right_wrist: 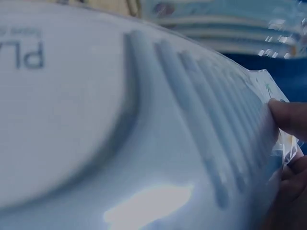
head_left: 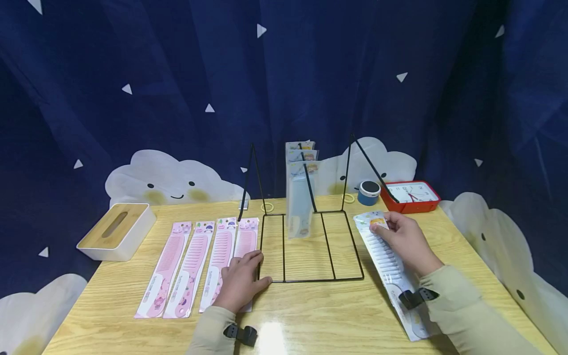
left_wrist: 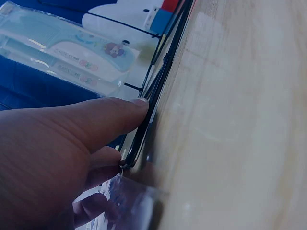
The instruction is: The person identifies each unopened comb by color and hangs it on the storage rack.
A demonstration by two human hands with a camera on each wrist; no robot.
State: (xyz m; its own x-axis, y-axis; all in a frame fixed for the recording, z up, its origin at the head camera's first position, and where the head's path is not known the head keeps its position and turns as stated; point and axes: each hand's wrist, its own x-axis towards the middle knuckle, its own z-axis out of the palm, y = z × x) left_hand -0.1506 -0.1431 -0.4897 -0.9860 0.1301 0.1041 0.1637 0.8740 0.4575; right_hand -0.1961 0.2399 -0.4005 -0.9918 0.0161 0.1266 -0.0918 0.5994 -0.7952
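Observation:
My right hand (head_left: 408, 241) pinches the top of a packaged pale blue comb (head_left: 383, 256), thumb in front. That comb slants down toward the table's near edge and fills much of the right wrist view, its wide teeth (right_wrist: 206, 105) blurred. At the front left corner of a black wire display rack (head_left: 310, 281), my left hand (head_left: 241, 281) holds the frame, with the thumb (left_wrist: 120, 112) on the front wire. Several packaged blue combs (head_left: 301, 197) hang one behind another on the rack's middle prong. Packaged pink combs (head_left: 191, 268) lie side by side, the rightmost partly under my left hand.
A white tissue box with a wooden lid (head_left: 115, 231) stands at the left. Behind the rack's right side are a small blue round speaker (head_left: 369, 193) and a red clock (head_left: 410, 196). Yellow rings (head_left: 348, 198) lie near the back edge, before a dark blue curtain (head_left: 284, 74).

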